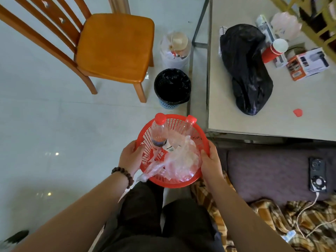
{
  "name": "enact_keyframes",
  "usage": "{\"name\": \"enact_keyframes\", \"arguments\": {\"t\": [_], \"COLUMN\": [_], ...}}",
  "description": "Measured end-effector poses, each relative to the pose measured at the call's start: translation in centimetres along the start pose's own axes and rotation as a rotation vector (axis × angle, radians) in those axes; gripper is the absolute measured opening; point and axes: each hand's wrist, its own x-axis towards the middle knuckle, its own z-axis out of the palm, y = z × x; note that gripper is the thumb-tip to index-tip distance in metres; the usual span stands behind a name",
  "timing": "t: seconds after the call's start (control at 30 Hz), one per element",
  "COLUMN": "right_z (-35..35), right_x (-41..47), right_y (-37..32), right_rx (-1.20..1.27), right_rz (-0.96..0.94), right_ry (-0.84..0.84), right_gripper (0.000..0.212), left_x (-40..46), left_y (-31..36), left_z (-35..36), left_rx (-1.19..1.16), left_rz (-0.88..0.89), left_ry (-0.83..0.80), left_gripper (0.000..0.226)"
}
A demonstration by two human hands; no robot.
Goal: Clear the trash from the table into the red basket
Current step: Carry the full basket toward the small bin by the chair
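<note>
The red basket (172, 182) is held over the floor in front of the person's knees, just off the near corner of the table (227, 115). The left hand (131, 157) grips its left rim, fingers curled over the edge, and the right hand (211, 160) grips the right rim the same way, so the two hands sit apart on opposite sides. A dark bead bracelet (122, 174) circles the left wrist. Inside the basket stand two clear bottles with red caps, one bottle (159, 133) at the left and a second bottle (189, 124) leaning at the far rim, with crumpled clear plastic wrap (181, 162) filling the near side and spilling over the near-left edge. On the table lie a black bag (245, 70), a red paper cup (274, 50) on its side, a small orange and white box (307, 64) and a red scrap (297, 112) near the front edge. On the floor beside the table leg stand a bin lined in black (172, 88) and, behind it, a full white bin (175, 50). A wooden chair (112, 46) stands to the left of the bins.
</note>
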Motion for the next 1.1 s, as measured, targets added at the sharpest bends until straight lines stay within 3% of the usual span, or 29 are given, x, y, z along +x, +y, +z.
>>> {"name": "enact_keyframes", "arguments": {"t": [0.13,0.33,0.43,0.57,0.73,0.93,1.1], "right_z": [2.3,4.7,6.1,8.0,10.5,14.3,15.9], "right_x": [5.5,12.2,16.3,23.0,33.6,43.3,45.1], "right_y": [-1.1,-0.8,0.5,4.1,10.7,16.5,20.0], "right_rx": [-0.031,-0.086,-0.093,-0.069,-0.123,-0.274,-0.35], "right_rz": [0.052,0.081,0.109,0.156,0.161,0.027,-0.001], "right_ry": [0.008,0.033,0.006,-0.038,-0.03,0.046,0.135], "right_gripper": [0.037,0.031,0.039,0.065,0.036,0.039,0.045], "left_x": [6.7,14.6,18.8,24.8,33.3,42.0,44.2], "left_y": [1.0,-0.3,-2.2,-6.1,-11.4,-16.1,-19.0], "left_z": [0.9,4.1,6.0,9.0,13.4,18.1,19.3], "left_rx": [0.092,0.446,0.518,0.524,0.49,0.474,0.444], "left_rz": [-0.018,0.034,0.008,-0.023,-0.031,-0.002,0.09], "left_ry": [-0.008,-0.013,0.019,0.056,0.102,0.282,0.313], "left_gripper": [0.012,0.032,0.036,0.033,0.032,0.03,0.03]}}
